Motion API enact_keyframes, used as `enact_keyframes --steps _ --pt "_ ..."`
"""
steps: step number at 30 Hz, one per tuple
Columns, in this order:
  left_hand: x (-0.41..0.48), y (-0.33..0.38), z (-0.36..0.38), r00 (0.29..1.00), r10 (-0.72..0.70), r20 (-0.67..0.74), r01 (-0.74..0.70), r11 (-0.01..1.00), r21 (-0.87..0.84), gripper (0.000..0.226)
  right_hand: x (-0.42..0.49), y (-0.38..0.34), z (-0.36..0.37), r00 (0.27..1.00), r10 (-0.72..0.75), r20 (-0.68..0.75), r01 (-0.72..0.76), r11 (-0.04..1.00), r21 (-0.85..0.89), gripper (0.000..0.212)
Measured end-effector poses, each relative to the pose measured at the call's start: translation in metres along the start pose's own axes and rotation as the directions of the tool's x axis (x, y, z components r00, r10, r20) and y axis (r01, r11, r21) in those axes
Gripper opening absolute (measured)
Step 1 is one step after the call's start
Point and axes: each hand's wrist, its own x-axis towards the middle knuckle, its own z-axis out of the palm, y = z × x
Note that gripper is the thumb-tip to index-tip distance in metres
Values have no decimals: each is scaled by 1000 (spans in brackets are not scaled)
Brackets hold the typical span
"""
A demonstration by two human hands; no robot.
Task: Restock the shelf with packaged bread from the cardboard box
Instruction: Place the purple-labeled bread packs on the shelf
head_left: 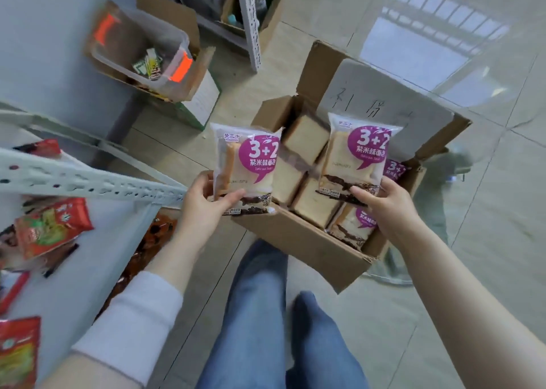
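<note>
My left hand grips the lower edge of a clear bread packet with a purple "3+2" label, held upright just left of the open cardboard box on the floor. A second such packet stands upright over the box, held at its bottom edge by my right hand. Inside the box lie several more bread packets, some showing plain bread sides. The grey metal shelf stands to the left, its perforated rail near my left hand.
Red snack bags lie on the shelf at the left. A clear plastic bin sits in another cardboard box at the back left. More boxes stand under a rack at the top. My legs in jeans are below the box.
</note>
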Motion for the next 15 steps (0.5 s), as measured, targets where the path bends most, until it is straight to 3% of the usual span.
enact_keyframes --steps 6,9,15 --pt "-135 36 -82 963 87 -255 -157 950 -270 23 -121 -28 21 966 -146 214 166 983 -79 22" --pt "-201 57 -129 929 137 -345 -253 914 -318 24 -180 -41 41 928 -194 318 254 954 -160 19" --pt "-295 84 -256 807 165 -567 -420 835 -356 24 -273 -89 125 787 -272 553 469 847 -250 24"
